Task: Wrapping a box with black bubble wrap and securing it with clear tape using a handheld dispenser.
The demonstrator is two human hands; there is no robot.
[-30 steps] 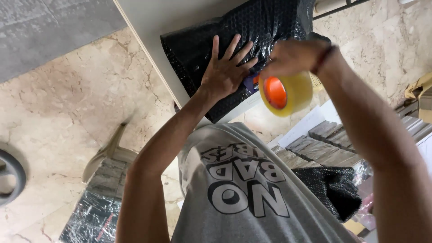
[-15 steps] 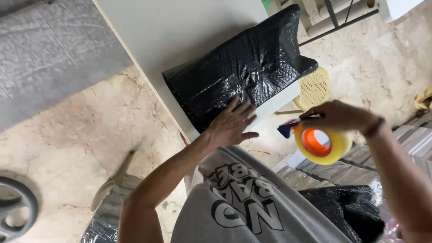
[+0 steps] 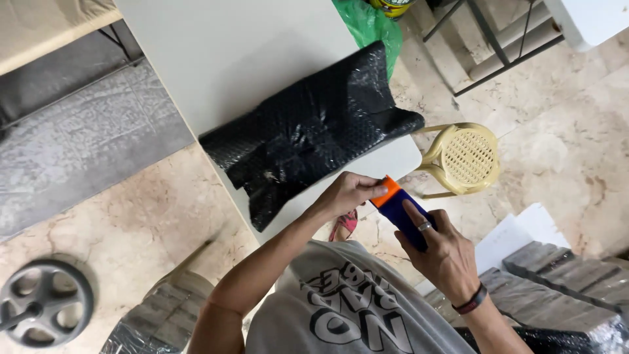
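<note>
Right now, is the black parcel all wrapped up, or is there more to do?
Mostly wrapped: the black bubble-wrap parcel on the white table is fully covered. In hand: the right hand holds a blue and orange tape dispenser, the left hand pinching its orange end. Left: a loose flap hangs over the table edge, and no tape shows on it.

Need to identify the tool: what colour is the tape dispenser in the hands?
Dark blue tape dispenser with an orange end, clearest in the head view.

Both hands (image 3: 393, 216) meet — fingers curled (wrists bent).
</note>
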